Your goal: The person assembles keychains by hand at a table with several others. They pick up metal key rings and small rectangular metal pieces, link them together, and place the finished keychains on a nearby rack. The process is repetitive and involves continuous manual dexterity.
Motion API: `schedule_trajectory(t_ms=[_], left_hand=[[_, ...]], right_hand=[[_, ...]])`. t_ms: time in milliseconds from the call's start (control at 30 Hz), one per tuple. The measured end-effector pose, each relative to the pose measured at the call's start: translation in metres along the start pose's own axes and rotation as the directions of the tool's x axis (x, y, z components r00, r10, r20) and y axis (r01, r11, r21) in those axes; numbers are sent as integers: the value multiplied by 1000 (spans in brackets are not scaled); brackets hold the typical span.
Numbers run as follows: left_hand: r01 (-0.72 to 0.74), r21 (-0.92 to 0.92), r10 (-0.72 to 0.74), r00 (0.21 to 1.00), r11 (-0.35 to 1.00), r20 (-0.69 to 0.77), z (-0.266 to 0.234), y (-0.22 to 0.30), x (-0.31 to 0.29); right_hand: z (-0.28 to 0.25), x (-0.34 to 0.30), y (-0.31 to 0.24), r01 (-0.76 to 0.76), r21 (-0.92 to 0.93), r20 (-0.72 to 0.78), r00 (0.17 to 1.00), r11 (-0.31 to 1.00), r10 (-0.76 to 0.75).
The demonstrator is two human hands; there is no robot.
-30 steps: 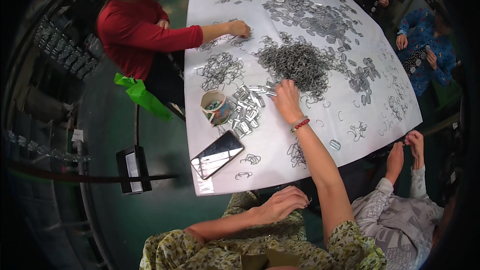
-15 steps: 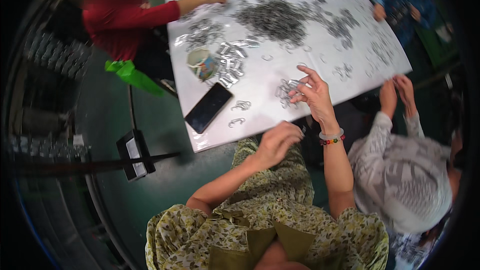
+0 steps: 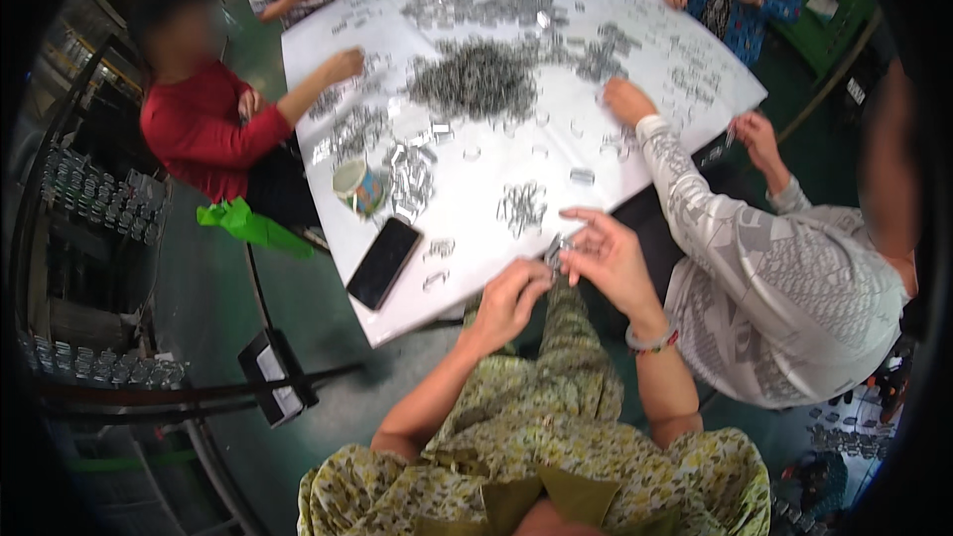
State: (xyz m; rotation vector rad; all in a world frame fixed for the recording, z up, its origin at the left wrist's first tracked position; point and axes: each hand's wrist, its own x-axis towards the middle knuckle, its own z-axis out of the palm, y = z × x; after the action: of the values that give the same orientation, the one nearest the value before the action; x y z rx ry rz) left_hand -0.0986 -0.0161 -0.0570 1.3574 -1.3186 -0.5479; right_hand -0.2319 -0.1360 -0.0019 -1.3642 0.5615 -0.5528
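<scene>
My left hand [image 3: 508, 304] and my right hand [image 3: 612, 266] meet in front of the table's near edge, fingertips almost touching. Between them is a small shiny metal piece [image 3: 557, 248], pinched by my right thumb and fingers; its exact shape is blurred. The left fingers are closed in a pinch right beside it, and what they hold is hidden. Just beyond my hands lies a small heap of bent metal wire rings [image 3: 521, 209]. Two smaller clusters of rings [image 3: 438, 249] lie left of it.
On the white table [image 3: 462, 308] are a black phone [image 3: 385, 263], a patterned cup [image 3: 357, 188], shiny flat metal pieces [image 3: 407, 182] and a large dark pile of rings [image 3: 475, 79]. Co-workers surround the table; a grey-white sleeve [image 3: 685, 174] reaches over it from the right.
My right hand has come back from the ring heap with a metal piece and met my left hand. The co-worker on the right now reaches over the table. The view has shifted.
</scene>
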Motion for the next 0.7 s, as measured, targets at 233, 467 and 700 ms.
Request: schedule_trajectory(t_ms=[233, 467, 700], left_hand=[[-59, -12, 59, 998, 998, 13, 0, 2, 0], [-56, -100, 44, 992, 993, -121, 7, -3, -12], [132, 127, -112, 982, 983, -154, -17, -52, 41]], right_hand=[[8, 1, 4, 52, 81, -92, 995, 995, -44], [9, -16, 17, 114, 121, -216, 973, 986, -86], [1, -24, 40, 41, 32, -227, 973, 999, -33]])
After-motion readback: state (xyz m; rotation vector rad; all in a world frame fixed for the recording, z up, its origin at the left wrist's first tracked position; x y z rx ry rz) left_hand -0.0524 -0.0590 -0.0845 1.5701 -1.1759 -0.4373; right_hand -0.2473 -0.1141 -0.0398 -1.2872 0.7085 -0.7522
